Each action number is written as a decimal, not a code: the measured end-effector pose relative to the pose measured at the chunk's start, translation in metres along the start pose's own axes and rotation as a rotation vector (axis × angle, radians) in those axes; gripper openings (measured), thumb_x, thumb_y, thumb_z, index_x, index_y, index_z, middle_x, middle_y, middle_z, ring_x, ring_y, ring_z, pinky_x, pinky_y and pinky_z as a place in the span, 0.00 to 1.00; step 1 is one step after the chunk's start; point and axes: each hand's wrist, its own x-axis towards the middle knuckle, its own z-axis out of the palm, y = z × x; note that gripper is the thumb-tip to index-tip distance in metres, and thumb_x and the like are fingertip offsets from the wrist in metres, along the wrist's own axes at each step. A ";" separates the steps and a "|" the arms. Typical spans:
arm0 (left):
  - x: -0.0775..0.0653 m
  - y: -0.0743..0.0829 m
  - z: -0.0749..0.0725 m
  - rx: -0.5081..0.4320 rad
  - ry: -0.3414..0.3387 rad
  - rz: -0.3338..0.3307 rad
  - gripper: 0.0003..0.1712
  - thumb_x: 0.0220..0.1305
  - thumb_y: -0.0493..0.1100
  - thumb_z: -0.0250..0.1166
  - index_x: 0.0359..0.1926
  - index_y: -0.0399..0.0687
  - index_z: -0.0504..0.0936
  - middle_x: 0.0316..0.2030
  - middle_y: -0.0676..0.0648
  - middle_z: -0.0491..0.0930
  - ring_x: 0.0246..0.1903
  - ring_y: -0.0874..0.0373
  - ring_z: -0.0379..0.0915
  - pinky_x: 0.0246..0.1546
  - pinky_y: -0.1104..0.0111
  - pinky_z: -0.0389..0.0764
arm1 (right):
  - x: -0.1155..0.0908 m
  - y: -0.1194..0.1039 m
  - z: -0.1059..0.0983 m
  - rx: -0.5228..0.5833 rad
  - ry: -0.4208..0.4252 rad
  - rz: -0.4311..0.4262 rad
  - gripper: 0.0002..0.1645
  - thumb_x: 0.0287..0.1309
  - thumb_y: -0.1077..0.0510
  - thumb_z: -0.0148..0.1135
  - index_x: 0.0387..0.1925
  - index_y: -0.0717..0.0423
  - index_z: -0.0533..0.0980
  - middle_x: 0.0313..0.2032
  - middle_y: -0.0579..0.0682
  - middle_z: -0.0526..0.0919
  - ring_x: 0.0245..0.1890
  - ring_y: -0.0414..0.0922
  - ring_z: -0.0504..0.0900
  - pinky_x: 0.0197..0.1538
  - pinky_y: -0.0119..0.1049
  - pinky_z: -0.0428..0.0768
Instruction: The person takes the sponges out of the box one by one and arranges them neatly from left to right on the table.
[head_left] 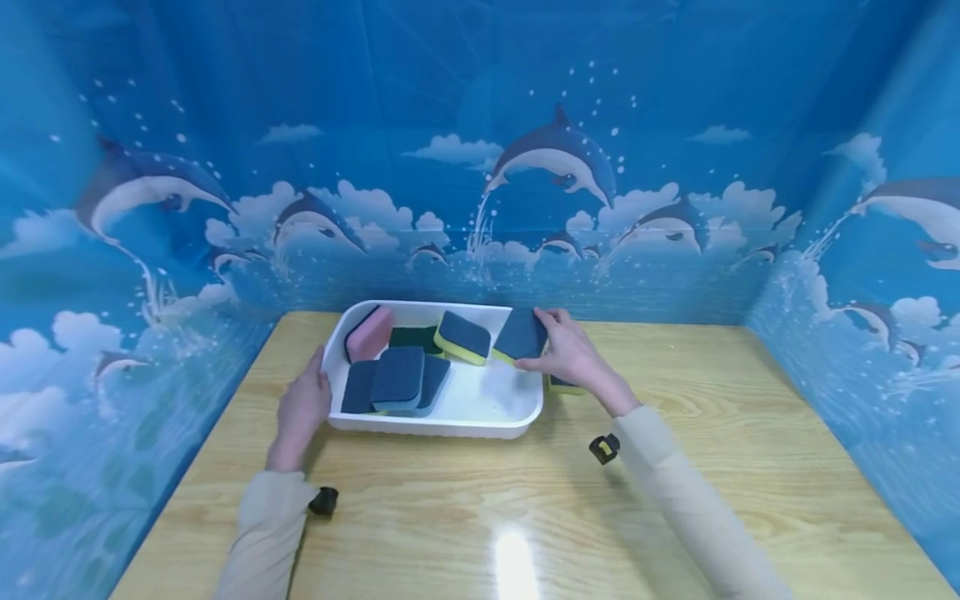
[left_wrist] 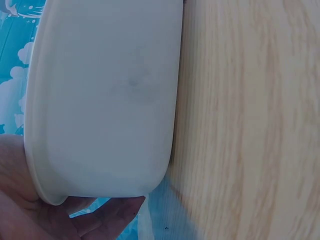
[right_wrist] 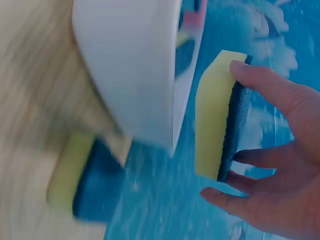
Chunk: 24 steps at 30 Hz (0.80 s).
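A white plastic tub stands on the table, and my left hand grips its left end, thumb at the rim and fingers against the outer wall. In the right wrist view my right hand pinches a yellow sponge with a dark scouring side, dark face up, over the tub's right end. Inside the tub lie a pink sponge, a yellow one with a dark top, and several dark-topped sponges overlapping at the front left. Behind them a dark green piece shows partly.
Another yellow and dark sponge lies on the wooden table just right of the tub, partly hidden by my right hand in the head view. A blue dolphin-print curtain hangs behind the table and along both sides.
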 end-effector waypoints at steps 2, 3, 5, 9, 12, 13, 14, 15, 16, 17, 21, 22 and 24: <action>-0.001 0.000 0.000 0.000 -0.002 -0.002 0.31 0.79 0.38 0.40 0.78 0.33 0.51 0.63 0.21 0.67 0.47 0.25 0.76 0.42 0.39 0.79 | -0.001 0.014 -0.010 0.014 0.014 0.005 0.64 0.53 0.41 0.76 0.79 0.60 0.51 0.73 0.68 0.56 0.68 0.65 0.66 0.65 0.62 0.72; -0.001 0.001 0.000 0.000 -0.004 -0.004 0.31 0.79 0.38 0.40 0.78 0.33 0.51 0.63 0.21 0.67 0.48 0.24 0.76 0.43 0.39 0.79 | -0.002 0.021 -0.015 0.018 0.015 0.010 0.64 0.54 0.42 0.76 0.79 0.60 0.50 0.74 0.68 0.55 0.68 0.66 0.66 0.64 0.63 0.72; -0.001 0.001 -0.001 -0.002 -0.005 -0.009 0.31 0.79 0.38 0.40 0.78 0.33 0.51 0.64 0.21 0.67 0.48 0.24 0.76 0.43 0.38 0.79 | -0.002 0.038 -0.025 0.013 0.016 0.024 0.63 0.55 0.44 0.75 0.80 0.60 0.49 0.74 0.70 0.52 0.68 0.68 0.65 0.65 0.64 0.71; 0.000 -0.001 -0.001 0.000 0.004 -0.006 0.31 0.79 0.38 0.40 0.78 0.33 0.51 0.64 0.21 0.66 0.48 0.24 0.75 0.43 0.38 0.78 | -0.003 0.073 -0.038 -0.024 -0.006 0.078 0.62 0.58 0.49 0.73 0.80 0.62 0.46 0.74 0.74 0.48 0.68 0.72 0.61 0.65 0.68 0.67; 0.001 -0.004 0.000 0.005 0.019 0.003 0.31 0.79 0.38 0.40 0.77 0.32 0.52 0.63 0.21 0.67 0.47 0.23 0.75 0.42 0.37 0.78 | -0.004 0.097 -0.044 -0.034 -0.042 0.114 0.61 0.57 0.55 0.71 0.79 0.64 0.44 0.72 0.78 0.46 0.68 0.76 0.58 0.64 0.69 0.67; 0.001 -0.004 0.001 0.006 0.022 0.003 0.31 0.79 0.38 0.40 0.77 0.32 0.52 0.63 0.21 0.67 0.48 0.23 0.75 0.43 0.37 0.78 | -0.005 0.105 -0.045 -0.035 -0.060 0.120 0.60 0.57 0.57 0.71 0.79 0.64 0.44 0.72 0.79 0.45 0.67 0.77 0.57 0.63 0.70 0.67; 0.001 -0.004 0.001 0.005 0.022 0.007 0.31 0.79 0.38 0.39 0.77 0.32 0.52 0.63 0.21 0.67 0.48 0.23 0.75 0.43 0.37 0.78 | -0.005 0.111 -0.045 -0.034 -0.077 0.127 0.60 0.57 0.58 0.71 0.79 0.64 0.43 0.72 0.80 0.44 0.67 0.77 0.57 0.62 0.70 0.68; 0.001 -0.004 0.001 0.005 0.021 0.007 0.31 0.79 0.38 0.39 0.77 0.32 0.52 0.63 0.21 0.67 0.48 0.23 0.75 0.43 0.37 0.78 | -0.006 0.118 -0.046 -0.034 -0.093 0.130 0.59 0.57 0.60 0.70 0.79 0.64 0.44 0.71 0.81 0.44 0.67 0.78 0.57 0.61 0.70 0.68; 0.001 -0.004 0.001 0.003 0.019 0.006 0.31 0.79 0.38 0.39 0.77 0.32 0.51 0.63 0.21 0.67 0.49 0.23 0.75 0.44 0.37 0.78 | -0.007 0.123 -0.047 -0.032 -0.113 0.132 0.59 0.57 0.61 0.70 0.79 0.65 0.44 0.71 0.81 0.43 0.67 0.78 0.56 0.60 0.70 0.69; 0.001 -0.004 0.001 0.002 0.016 0.005 0.31 0.79 0.38 0.39 0.78 0.32 0.51 0.64 0.21 0.67 0.50 0.23 0.75 0.44 0.37 0.78 | -0.007 0.128 -0.047 -0.034 -0.135 0.133 0.58 0.57 0.62 0.69 0.79 0.65 0.44 0.71 0.82 0.43 0.66 0.79 0.57 0.59 0.70 0.71; 0.001 -0.002 0.001 -0.001 0.007 -0.001 0.31 0.79 0.38 0.39 0.78 0.33 0.51 0.64 0.21 0.66 0.50 0.24 0.75 0.44 0.38 0.78 | -0.008 0.147 -0.045 -0.053 -0.209 0.129 0.58 0.54 0.64 0.70 0.78 0.66 0.46 0.70 0.82 0.42 0.63 0.79 0.61 0.52 0.63 0.77; 0.001 -0.002 0.001 -0.002 0.005 -0.004 0.31 0.79 0.38 0.39 0.78 0.33 0.51 0.64 0.21 0.66 0.50 0.24 0.75 0.44 0.38 0.78 | -0.008 0.150 -0.044 -0.049 -0.231 0.128 0.58 0.53 0.65 0.70 0.78 0.66 0.46 0.71 0.82 0.41 0.63 0.79 0.62 0.50 0.61 0.77; 0.001 -0.001 0.002 -0.003 0.001 -0.007 0.31 0.79 0.38 0.39 0.78 0.33 0.51 0.64 0.21 0.66 0.50 0.24 0.75 0.44 0.38 0.79 | -0.007 0.156 -0.042 -0.039 -0.269 0.122 0.58 0.52 0.67 0.69 0.78 0.66 0.47 0.71 0.82 0.40 0.63 0.78 0.62 0.47 0.56 0.77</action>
